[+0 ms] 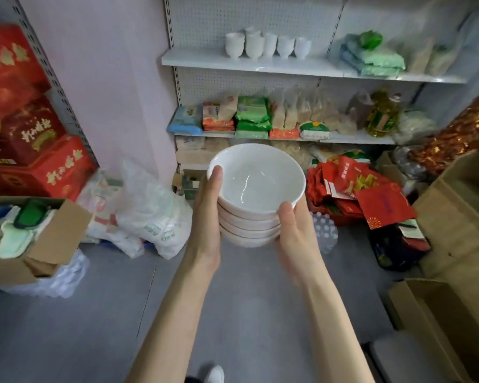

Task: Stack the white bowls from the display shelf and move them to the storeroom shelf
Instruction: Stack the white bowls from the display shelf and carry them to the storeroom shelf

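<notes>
Centre frame: left hand and right hand grip stack of white bowls by its sides; likely heavy, slippery, fragile; support the base.

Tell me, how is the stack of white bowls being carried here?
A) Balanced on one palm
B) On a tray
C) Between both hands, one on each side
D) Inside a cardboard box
C: the left hand and the right hand hold opposite sides of the stack of white bowls, each thumb up by the top bowl's rim.
</notes>
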